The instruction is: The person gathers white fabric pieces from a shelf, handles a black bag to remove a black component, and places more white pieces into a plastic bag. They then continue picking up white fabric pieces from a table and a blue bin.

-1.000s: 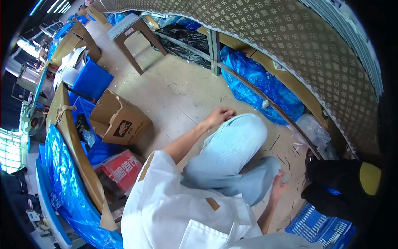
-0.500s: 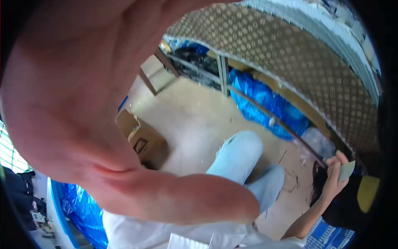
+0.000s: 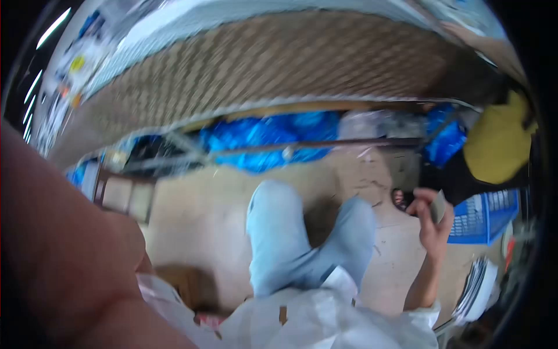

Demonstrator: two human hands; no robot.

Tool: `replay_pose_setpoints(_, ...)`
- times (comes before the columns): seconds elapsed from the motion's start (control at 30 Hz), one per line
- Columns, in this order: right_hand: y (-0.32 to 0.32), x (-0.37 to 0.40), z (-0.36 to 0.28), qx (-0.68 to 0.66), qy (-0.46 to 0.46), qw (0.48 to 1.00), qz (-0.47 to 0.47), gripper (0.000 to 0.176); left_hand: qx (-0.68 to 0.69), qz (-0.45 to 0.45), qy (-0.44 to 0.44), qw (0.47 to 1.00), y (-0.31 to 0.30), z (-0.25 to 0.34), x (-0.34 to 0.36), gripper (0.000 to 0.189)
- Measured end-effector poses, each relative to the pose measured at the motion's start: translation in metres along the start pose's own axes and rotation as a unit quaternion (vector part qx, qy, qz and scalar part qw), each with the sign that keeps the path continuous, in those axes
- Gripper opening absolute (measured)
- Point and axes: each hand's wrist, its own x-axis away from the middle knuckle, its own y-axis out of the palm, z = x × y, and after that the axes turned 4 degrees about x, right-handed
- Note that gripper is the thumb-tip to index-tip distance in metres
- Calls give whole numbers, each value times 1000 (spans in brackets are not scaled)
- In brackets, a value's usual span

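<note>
My right hand is raised at the right, beside my knee, and pinches a small flat grey piece between thumb and fingers. My left hand is so close to the lens that it fills the left side as a blurred flesh-coloured mass; its fingers are not visible. My legs in light blue trousers are folded over a pale wooden floor. A white coat covers my lap at the bottom.
A table draped in patterned brown cloth arches across the top, with blue plastic sheeting under it. At the right are a blue crate, a yellow-and-black bundle and a white stack. A brown stool stands at the left.
The view has swung right and is blurred. My left hand has moved from across the lens to its left side. My right hand still holds the grey piece, now nearer my knee.
</note>
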Motion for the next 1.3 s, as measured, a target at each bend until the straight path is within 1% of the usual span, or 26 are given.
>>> replay_pose_setpoints(0.03,-9,6,6,28,10,999,24,17,13,-2,7,1000,4,-23,-5,35)
replay_pose_setpoints(0.07,-27,24,7,48,55,996,59,16,29,-7,22,999,16,-39,-12,35)
replay_pose_setpoints(0.1,-41,45,10,51,72,991,103,15,48,-9,44,998,26,-50,-22,35)
replay_pose_setpoints(0.13,-56,66,17,60,80,985,143,14,64,-7,64,996,42,-60,-23,35)
replay_pose_setpoints(0.2,-82,100,16,107,86,973,183,14,99,-4,87,991,72,-79,-31,34)
replay_pose_setpoints(0.27,-92,142,17,92,189,946,246,12,136,-6,103,985,104,-100,-39,34)
replay_pose_setpoints(0.3,-98,162,24,103,179,940,270,13,153,-12,116,981,121,-106,-42,34)
replay_pose_setpoints(0.37,-104,198,29,109,225,917,312,13,184,-19,132,974,153,-119,-47,33)
replay_pose_setpoints(0.4,-107,213,27,114,255,904,325,14,195,-17,136,971,166,-124,-50,33)
replay_pose_setpoints(0.5,-113,232,34,120,280,886,349,14,216,-3,155,964,191,-136,-55,33)
replay_pose_setpoints(0.57,-103,254,35,114,316,875,350,15,204,12,151,967,207,-149,-61,33)
replay_pose_setpoints(0.63,-103,251,56,104,323,875,345,14,191,28,157,969,219,-166,-59,33)
replay_pose_setpoints(0.67,-100,248,64,115,347,872,326,14,175,38,151,972,225,-177,-57,33)
replay_pose_setpoints(0.73,-84,244,82,108,360,873,310,14,129,48,96,986,240,-205,-44,33)
replay_pose_setpoints(0.77,-79,238,93,104,368,875,297,15,95,34,38,994,251,-223,-32,33)
replay_pose_setpoints(0.83,-64,227,110,100,373,889,248,15,37,-48,-119,991,277,-265,6,33)
replay_pose_setpoints(0.87,-57,221,120,73,390,891,221,17,-4,-117,-205,972,286,-284,27,21)
replay_pose_setpoints(0.9,-49,213,129,68,413,889,187,18,8,-167,-264,950,293,-313,64,16)
replay_pose_setpoints(0.97,-33,202,159,43,437,889,131,19,112,-238,-394,881,303,-341,127,13)
replay_pose_setpoints(1.03,-18,188,187,51,426,900,75,19,187,-272,-428,841,311,-362,180,13)
replay_pose_setpoints(1.07,-10,179,200,73,427,900,40,18,186,-277,-439,834,312,-369,199,12)
replay_pose_setpoints(1.1,-4,168,210,79,435,896,37,18,187,-283,-452,825,313,-374,218,12)
replay_pose_setpoints(1.17,7,147,232,60,453,888,-55,19,205,-256,-478,815,315,-383,256,10)
replay_pose_setpoints(1.23,18,137,255,67,441,893,-65,20,222,-209,-573,761,315,-390,283,8)
replay_pose_setpoints(1.27,22,128,262,89,423,897,-95,20,231,-173,-595,750,317,-392,295,8)
replay_pose_setpoints(1.3,25,119,266,110,403,900,-124,21,238,-174,-595,748,317,-394,307,8)
